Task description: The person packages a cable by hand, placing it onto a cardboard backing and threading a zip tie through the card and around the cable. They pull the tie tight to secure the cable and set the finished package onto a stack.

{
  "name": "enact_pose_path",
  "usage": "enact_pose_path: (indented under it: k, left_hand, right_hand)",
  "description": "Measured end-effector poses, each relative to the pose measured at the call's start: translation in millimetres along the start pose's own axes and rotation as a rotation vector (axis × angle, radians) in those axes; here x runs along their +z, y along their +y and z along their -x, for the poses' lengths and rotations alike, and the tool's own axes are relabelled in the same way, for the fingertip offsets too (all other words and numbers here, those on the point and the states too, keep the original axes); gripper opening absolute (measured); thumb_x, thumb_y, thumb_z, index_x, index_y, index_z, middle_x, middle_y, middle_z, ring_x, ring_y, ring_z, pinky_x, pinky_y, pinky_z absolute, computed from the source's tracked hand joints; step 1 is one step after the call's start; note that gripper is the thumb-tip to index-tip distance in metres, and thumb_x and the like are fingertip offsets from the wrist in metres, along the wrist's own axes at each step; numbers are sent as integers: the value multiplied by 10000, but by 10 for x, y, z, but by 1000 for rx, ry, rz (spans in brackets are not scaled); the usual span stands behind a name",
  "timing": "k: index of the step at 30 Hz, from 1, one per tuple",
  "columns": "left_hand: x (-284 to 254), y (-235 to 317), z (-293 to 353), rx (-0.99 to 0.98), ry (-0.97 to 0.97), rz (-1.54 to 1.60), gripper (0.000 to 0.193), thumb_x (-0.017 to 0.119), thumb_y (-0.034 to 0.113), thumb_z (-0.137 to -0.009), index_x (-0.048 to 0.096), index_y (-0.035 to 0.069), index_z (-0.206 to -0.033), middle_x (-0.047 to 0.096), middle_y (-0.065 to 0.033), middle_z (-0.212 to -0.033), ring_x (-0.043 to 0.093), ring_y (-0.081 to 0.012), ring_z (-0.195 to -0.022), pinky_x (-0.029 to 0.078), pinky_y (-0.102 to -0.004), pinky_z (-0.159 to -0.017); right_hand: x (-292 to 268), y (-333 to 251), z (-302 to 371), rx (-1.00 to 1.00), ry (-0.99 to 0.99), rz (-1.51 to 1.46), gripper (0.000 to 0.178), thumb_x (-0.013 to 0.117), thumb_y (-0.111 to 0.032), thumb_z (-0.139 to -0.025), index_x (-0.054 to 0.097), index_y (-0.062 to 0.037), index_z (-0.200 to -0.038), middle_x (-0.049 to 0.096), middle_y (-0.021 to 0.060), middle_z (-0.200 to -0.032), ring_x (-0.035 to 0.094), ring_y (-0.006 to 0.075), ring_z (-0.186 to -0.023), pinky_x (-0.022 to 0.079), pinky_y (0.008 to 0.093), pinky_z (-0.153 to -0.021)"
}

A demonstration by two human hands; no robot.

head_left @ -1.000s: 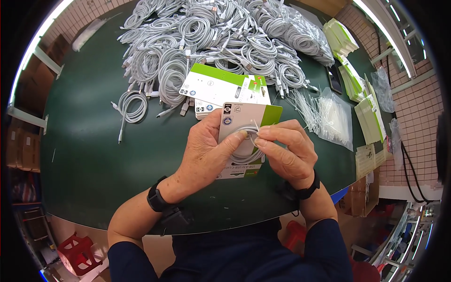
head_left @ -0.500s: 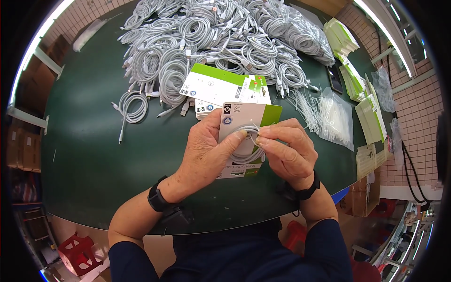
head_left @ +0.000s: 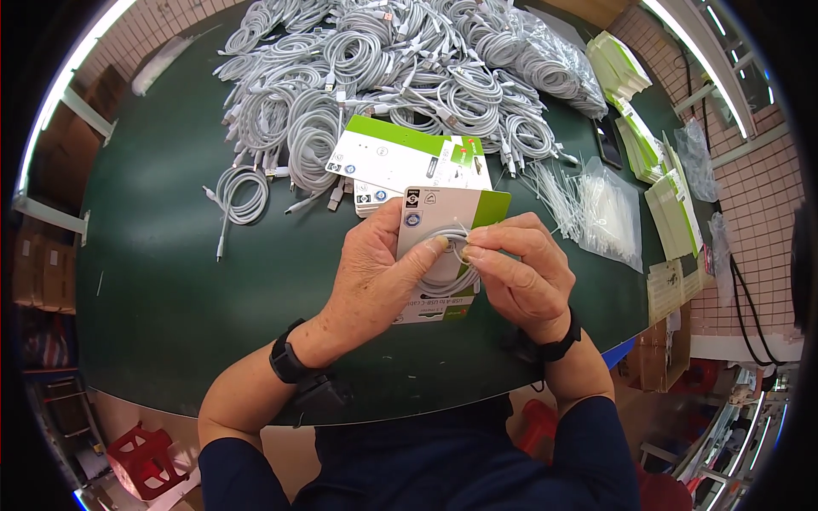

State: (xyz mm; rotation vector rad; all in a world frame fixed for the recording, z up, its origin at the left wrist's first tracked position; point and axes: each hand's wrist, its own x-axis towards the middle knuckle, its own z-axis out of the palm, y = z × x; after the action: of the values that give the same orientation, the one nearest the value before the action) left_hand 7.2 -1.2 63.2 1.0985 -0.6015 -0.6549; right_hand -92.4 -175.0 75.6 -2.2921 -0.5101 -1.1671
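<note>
My left hand [head_left: 371, 271] is closed on a white and green packaging card [head_left: 443, 204], its thumb pressing a coiled grey-white USB cable [head_left: 432, 291] flat against the card. At the coil's upper right, my right hand [head_left: 530, 271] pinches with thumb and forefinger. A thin white cable tie [head_left: 461, 226] shows at those fingertips, looped at the coil; its exact path is partly hidden by the fingers. Just beyond the held card lies a stack of similar cards [head_left: 375, 153].
A large heap of coiled cables [head_left: 358, 60] covers the table's far side. One separate cable coil [head_left: 241, 194] lies to the left. Loose cable ties [head_left: 554, 200] and a clear bag of ties [head_left: 609, 217] lie right, near a phone [head_left: 607, 143] and more cards [head_left: 671, 213].
My right fingertips have shifted very slightly left at the cable tie. My left hand, the card and the coil stay practically where they were.
</note>
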Motion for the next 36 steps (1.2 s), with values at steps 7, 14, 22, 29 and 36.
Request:
enact_pose_path:
  k: [7, 14, 22, 29, 36]
  left_hand:
    - [0, -4, 0, -7, 2, -14, 314, 627, 5, -974, 585, -38, -1282, 700, -105, -1169, 663, -128, -1037, 558, -297, -912]
    - [4, -6, -8, -2, -1, -22, 321, 629, 4, -973, 582, -39, -1288, 699, -103, -1177, 658, -125, -1041, 557, -294, -912]
    - [-3, -6, 5, -14, -7, -20, 325, 633, 10, -976, 582, -36, -1294, 701, -99, -1172, 657, -123, -1044, 556, -293, -911]
    - [-8, -42, 5, -16, -10, -21, 322, 635, 18, -977, 584, -31, -1292, 700, -99, -1173, 657, -126, -1050, 555, -301, -914]
    - [5, -49, 11, 29, -19, -154, 329, 647, 24, -967, 586, -24, -1287, 698, -104, -1173, 660, -137, -1052, 555, -308, -918]
  right_hand:
    - [4, 19, 5, -1, -13, -9, 329, 796, 110, -750, 730, -55, -1027, 718, 119, -1011, 689, 246, -806, 560, 313, -672]
    - [19, 24, 5, -13, -35, -41, 341, 789, 116, -744, 732, -57, -1033, 718, 118, -1005, 680, 240, -788, 555, 311, -659]
    - [40, 21, 19, -1, -15, -16, 352, 788, 121, -741, 730, -68, -1032, 720, 106, -976, 667, 227, -758, 540, 306, -633]
    - [64, 68, -7, 26, 10, 5, 336, 784, 120, -741, 728, -64, -1017, 723, 101, -943, 660, 225, -736, 522, 298, -611]
    - [43, 92, -58, 76, -23, 6, 321, 791, 110, -724, 725, -56, -991, 742, 100, -926, 662, 224, -726, 518, 298, -603]
